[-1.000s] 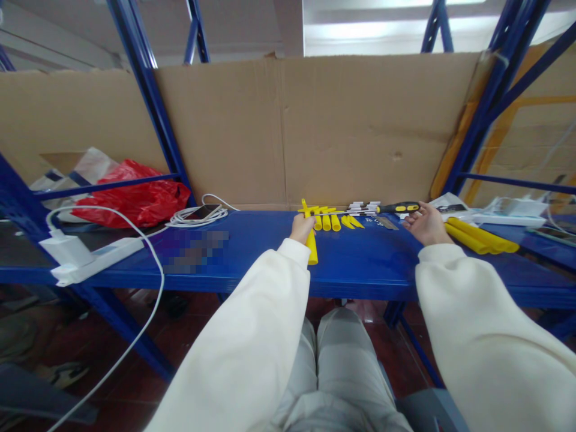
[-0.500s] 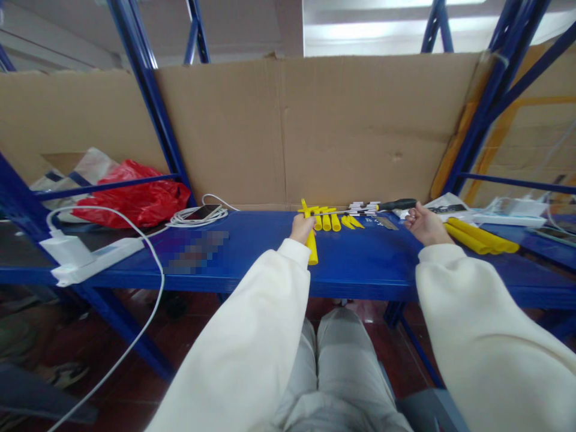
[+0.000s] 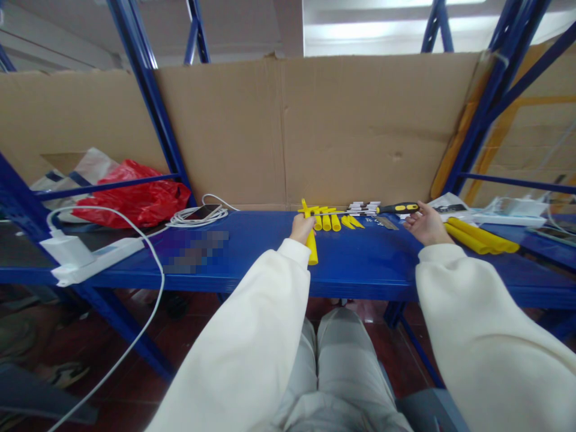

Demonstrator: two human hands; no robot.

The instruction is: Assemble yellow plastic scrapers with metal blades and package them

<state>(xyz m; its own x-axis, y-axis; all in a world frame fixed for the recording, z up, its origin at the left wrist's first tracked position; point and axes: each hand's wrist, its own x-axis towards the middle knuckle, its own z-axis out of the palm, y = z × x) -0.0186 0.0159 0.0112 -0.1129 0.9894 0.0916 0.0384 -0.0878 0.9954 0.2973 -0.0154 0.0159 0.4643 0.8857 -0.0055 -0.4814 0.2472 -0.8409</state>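
My left hand (image 3: 303,227) is closed around a yellow plastic piece (image 3: 312,247) with a tube-like lower end and a crosspiece at its top. My right hand (image 3: 425,223) grips the end of a screwdriver's black and yellow handle (image 3: 398,208). The long thin shaft runs level to the left, its tip at the yellow piece by my left fingers; the exact contact is too small to tell. Just right of my left hand lie several similar yellow tubes (image 3: 327,222) in a row and small pointed yellow pieces (image 3: 351,222).
A red plastic bag (image 3: 135,192), coiled white cable (image 3: 198,216) and white power strip (image 3: 103,258) lie on the left of the blue bench (image 3: 360,264). Yellow tubes (image 3: 479,235) lie right of my right hand. Small metal parts (image 3: 386,222) sit midway. Cardboard (image 3: 342,132) stands behind.
The screwdriver handle has rolled about its axis, now showing its yellow patches, and sits slightly lower. My right fingers have shifted on it. My left hand has stayed in place.
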